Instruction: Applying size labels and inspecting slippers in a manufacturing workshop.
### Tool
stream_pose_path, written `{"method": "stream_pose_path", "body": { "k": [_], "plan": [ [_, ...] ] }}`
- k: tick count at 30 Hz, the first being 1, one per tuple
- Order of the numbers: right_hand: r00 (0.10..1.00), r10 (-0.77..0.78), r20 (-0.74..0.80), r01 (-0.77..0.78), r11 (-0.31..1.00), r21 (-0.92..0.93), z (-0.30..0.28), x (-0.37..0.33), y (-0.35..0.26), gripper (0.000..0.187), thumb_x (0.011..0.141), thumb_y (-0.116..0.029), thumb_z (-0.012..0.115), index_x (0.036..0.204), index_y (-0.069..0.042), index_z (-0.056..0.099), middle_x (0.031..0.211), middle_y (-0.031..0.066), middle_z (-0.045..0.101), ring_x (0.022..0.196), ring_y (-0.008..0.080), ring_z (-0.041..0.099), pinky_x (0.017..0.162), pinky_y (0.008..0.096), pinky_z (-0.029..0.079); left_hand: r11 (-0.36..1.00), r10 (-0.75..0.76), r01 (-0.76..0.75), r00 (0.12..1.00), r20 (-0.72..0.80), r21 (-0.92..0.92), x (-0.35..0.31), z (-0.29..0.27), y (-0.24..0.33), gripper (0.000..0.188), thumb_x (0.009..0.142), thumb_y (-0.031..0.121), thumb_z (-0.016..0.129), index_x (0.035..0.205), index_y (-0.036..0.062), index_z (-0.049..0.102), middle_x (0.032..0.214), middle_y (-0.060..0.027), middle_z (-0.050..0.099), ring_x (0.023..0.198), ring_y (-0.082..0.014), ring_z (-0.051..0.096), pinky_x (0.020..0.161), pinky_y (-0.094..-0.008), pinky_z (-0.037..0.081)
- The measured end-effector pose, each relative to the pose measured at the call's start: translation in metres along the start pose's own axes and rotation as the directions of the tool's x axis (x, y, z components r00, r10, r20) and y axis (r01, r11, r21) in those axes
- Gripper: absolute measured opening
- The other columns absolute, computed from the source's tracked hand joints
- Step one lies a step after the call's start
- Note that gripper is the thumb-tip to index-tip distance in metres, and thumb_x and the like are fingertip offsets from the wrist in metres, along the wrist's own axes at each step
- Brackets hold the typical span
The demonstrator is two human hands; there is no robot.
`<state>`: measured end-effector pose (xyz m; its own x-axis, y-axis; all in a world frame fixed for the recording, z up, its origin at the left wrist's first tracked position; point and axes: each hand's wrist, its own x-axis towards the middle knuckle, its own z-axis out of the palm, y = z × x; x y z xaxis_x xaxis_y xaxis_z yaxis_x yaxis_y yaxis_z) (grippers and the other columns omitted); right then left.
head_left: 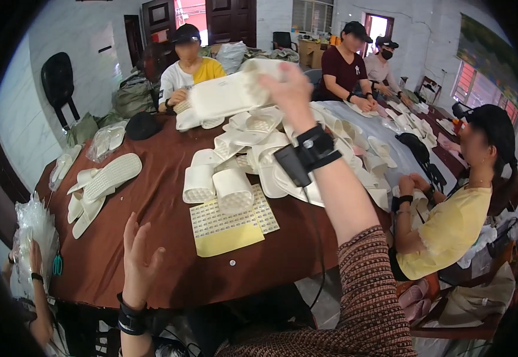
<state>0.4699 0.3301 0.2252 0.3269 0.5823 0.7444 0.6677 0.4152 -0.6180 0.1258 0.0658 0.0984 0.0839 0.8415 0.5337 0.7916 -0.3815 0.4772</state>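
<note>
- A round table [152,238] under a brown cloth is seen, with several other people seated round it, each busy with white slippers.
- A heap [282,149] of white slippers is spread over the middle and far right of the table, soles and uppers jumbled together.
- A pair of slippers [226,95] is held up over the table by the right hand [291,89]; the fingers are closed round one end, so the rest juts out to the left, unsupported.
- The pair looks off-white, flat and soft, one piece stacked on the other, with a ribbed sole edge showing.
- It is judged that the pair could slip apart or droop out of the grip, since only one end is clasped; a fall would land it in the heap, where it would be lost among look-alikes.
- Two upturned slippers [217,187] lie near the table's front, with dotted soles.
- A yellow sheet [229,229] covered partly with small stickers lies just before them; it could be brushed off by a sleeve.
- The left hand [140,262] is raised at the near table edge, fingers spread, holding nothing.
</note>
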Motion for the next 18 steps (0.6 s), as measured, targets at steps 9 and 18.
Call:
{"method": "stream_pose_path", "body": {
  "k": [9, 18],
  "plan": [
    [0.991, -0.029, 0.134, 0.073, 0.937, -0.343, -0.032, -0.004, 0.16, 0.05, 0.074, -0.038, 0.073, 0.104, 0.003, 0.068, 0.099, 0.0273, 0.068, 0.096, 0.043, 0.064, 0.089, 0.0471, 0.049, 0.99, -0.13, 0.126, 0.99, 0.06, 0.068, -0.045, -0.013, -0.029, 0.051, 0.078, 0.001, 0.068, 0.127, -0.0007, 0.053, 0.147, -0.0241, 0.038, 0.133, -0.0409, 0.041, 0.107, -0.0427, 0.039],
    [0.982, 0.007, 0.191, 0.041, 0.968, -0.247, -0.04, -0.033, 0.144, 0.04, 0.083, -0.023, 0.066, 0.11, 0.007, 0.064, 0.107, 0.0269, 0.066, 0.103, 0.0403, 0.062, 0.093, 0.0434, 0.047, 0.982, -0.181, 0.186, 0.977, 0.111, -0.031, -0.05, -0.012, -0.03, 0.051, 0.08, 0.004, 0.069, 0.128, -0.0005, 0.053, 0.141, -0.0245, 0.044, 0.129, -0.0421, 0.046, 0.105, -0.0423, 0.041]
  ]
}}
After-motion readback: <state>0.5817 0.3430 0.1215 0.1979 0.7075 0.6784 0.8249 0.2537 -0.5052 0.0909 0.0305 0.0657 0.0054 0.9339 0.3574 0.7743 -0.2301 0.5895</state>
